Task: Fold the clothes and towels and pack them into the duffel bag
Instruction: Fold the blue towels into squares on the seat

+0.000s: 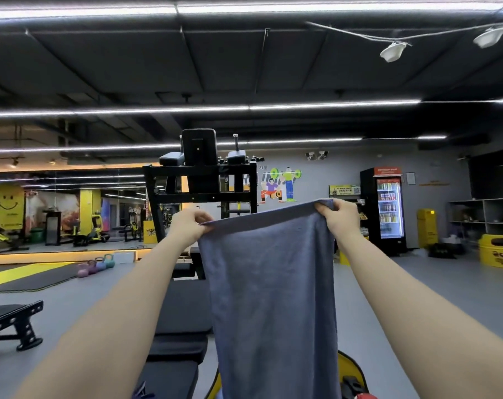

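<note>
A blue-grey towel (273, 289) hangs straight down in front of me, held up by its top edge at arm's length. My left hand (188, 226) pinches the top left corner and my right hand (338, 216) grips the top right corner. The towel runs down past the bottom of the frame. Behind its lower part, a yellow and black duffel bag (355, 375) shows at the bottom edge, mostly hidden by the cloth.
A black padded gym bench (184, 318) runs away from me under my arms, with a black machine frame (201, 182) at its far end. Another bench (14, 321) stands at the left. Kettlebells (96, 264), a drinks fridge (387, 208) and yellow bins (497, 250) stand further off.
</note>
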Demonstrator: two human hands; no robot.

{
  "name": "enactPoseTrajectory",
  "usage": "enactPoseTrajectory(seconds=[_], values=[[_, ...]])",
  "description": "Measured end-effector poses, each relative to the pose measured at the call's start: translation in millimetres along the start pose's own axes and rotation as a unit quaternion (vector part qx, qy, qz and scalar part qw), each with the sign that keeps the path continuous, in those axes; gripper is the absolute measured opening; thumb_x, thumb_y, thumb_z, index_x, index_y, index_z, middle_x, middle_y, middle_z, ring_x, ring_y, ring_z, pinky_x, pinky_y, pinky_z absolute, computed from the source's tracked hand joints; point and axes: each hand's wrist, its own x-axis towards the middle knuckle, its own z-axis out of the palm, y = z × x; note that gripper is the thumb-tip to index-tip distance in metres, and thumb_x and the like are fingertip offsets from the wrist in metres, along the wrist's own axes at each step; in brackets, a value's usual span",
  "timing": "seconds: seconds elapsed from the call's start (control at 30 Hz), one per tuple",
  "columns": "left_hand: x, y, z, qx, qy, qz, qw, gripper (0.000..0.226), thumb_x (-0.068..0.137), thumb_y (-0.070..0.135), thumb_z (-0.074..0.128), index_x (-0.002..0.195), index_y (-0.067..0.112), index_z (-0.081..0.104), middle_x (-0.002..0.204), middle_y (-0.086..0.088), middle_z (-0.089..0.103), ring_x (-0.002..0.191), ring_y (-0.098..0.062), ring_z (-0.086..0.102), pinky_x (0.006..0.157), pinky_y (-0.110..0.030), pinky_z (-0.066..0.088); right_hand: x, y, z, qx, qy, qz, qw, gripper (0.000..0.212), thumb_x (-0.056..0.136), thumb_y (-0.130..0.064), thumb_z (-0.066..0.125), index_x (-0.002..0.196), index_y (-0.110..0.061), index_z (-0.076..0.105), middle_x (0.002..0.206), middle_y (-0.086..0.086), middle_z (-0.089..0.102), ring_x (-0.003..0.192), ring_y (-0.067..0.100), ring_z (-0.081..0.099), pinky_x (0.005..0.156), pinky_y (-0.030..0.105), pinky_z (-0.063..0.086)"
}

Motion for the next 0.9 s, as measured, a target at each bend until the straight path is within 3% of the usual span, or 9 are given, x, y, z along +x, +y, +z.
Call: enactPoseTrajectory(seconds=[0.07, 0.2, 0.27, 0.37, 0.43, 0.5, 0.6, 0.77, 0.9], values=[[1, 5, -3, -0.043, 0.031, 0.001, 0.999, 0.011, 0.086, 0.011, 0.068, 0.096, 0.010, 0.071, 0.094, -0.006, 0.066, 0.090, -0.016, 0.056, 0.076, -0.024, 0.043, 1, 1, -5, -0.010, 0.015, -0.004, 1.000, 0.012, 0.092, -0.014, 0.061, 0.084, -0.008, 0.067, 0.080, 0.007, 0.062, 0.079, 0.016, 0.050, 0.062, 0.027, 0.036], [-1, 19, -8, -0.135, 0.077, 0.008, 0.988, 0.010, 0.090, 0.010, 0.061, 0.098, 0.012, 0.067, 0.094, -0.005, 0.064, 0.087, -0.016, 0.056, 0.064, -0.020, 0.043, -1, -6, -16, -0.028, 0.063, -0.020, 0.997, 0.013, 0.090, -0.017, 0.064, 0.097, -0.007, 0.069, 0.086, 0.004, 0.062, 0.084, 0.017, 0.055, 0.068, 0.022, 0.034], [1, 25, -11, -0.142, 0.096, 0.013, 0.985, 0.011, 0.091, 0.010, 0.061, 0.100, 0.011, 0.067, 0.095, -0.004, 0.064, 0.089, -0.015, 0.055, 0.070, -0.024, 0.044, 0, -10, -22, -0.022, 0.068, -0.026, 0.997, 0.015, 0.089, -0.018, 0.066, 0.098, -0.007, 0.068, 0.090, 0.004, 0.062, 0.087, 0.019, 0.056, 0.069, 0.024, 0.037], [2, 29, -12, -0.155, 0.090, 0.006, 0.984, 0.012, 0.092, 0.012, 0.059, 0.101, 0.013, 0.066, 0.098, -0.004, 0.062, 0.093, -0.017, 0.054, 0.080, -0.029, 0.045, 3, -13, -28, -0.035, 0.066, -0.025, 0.997, 0.008, 0.087, -0.022, 0.067, 0.091, -0.015, 0.066, 0.091, 0.004, 0.065, 0.086, 0.022, 0.060, 0.056, 0.036, 0.046], [2, 29, -10, -0.147, 0.076, 0.000, 0.986, 0.012, 0.094, 0.013, 0.056, 0.102, 0.015, 0.065, 0.100, -0.005, 0.061, 0.097, -0.019, 0.054, 0.083, -0.032, 0.047, 4, -14, -30, -0.050, 0.059, -0.027, 0.997, 0.005, 0.087, -0.022, 0.066, 0.087, -0.018, 0.065, 0.089, 0.003, 0.064, 0.085, 0.024, 0.061, 0.051, 0.034, 0.047], [-1, 27, -6, -0.144, 0.067, -0.010, 0.987, 0.013, 0.094, 0.013, 0.055, 0.104, 0.015, 0.064, 0.101, -0.004, 0.061, 0.098, -0.019, 0.054, 0.081, -0.030, 0.047, 3, -12, -31, -0.060, 0.055, -0.027, 0.996, 0.004, 0.087, -0.021, 0.066, 0.085, -0.018, 0.064, 0.087, 0.003, 0.063, 0.087, 0.023, 0.059, 0.059, 0.030, 0.045], [-6, 22, 2, -0.149, 0.057, -0.023, 0.987, 0.016, 0.094, 0.012, 0.056, 0.106, 0.012, 0.065, 0.100, -0.005, 0.061, 0.095, -0.019, 0.055, 0.073, -0.026, 0.049, 2, -1, -31, -0.086, 0.054, -0.010, 0.995, 0.003, 0.086, -0.021, 0.067, 0.085, -0.019, 0.066, 0.084, 0.001, 0.063, 0.091, 0.023, 0.059, 0.078, 0.034, 0.043], [-11, 2, 24, -0.126, 0.032, -0.061, 0.990, 0.019, 0.092, 0.012, 0.059, 0.109, 0.009, 0.066, 0.105, -0.009, 0.062, 0.099, -0.022, 0.055, 0.089, -0.038, 0.051, -5, 33, -23, -0.133, 0.035, 0.020, 0.990, 0.011, 0.084, -0.021, 0.069, 0.093, -0.015, 0.072, 0.088, 0.007, 0.067, 0.102, 0.030, 0.059, 0.094, 0.043, 0.043], [-18, -19, 49, -0.110, 0.023, -0.085, 0.990, 0.018, 0.092, 0.014, 0.059, 0.108, 0.010, 0.066, 0.101, -0.007, 0.061, 0.097, -0.023, 0.056, 0.086, -0.037, 0.052, -17, 65, -13, -0.130, 0.010, 0.055, 0.990, 0.018, 0.084, -0.015, 0.069, 0.100, -0.008, 0.072, 0.098, 0.012, 0.069, 0.101, 0.028, 0.061, 0.080, 0.024, 0.039]])
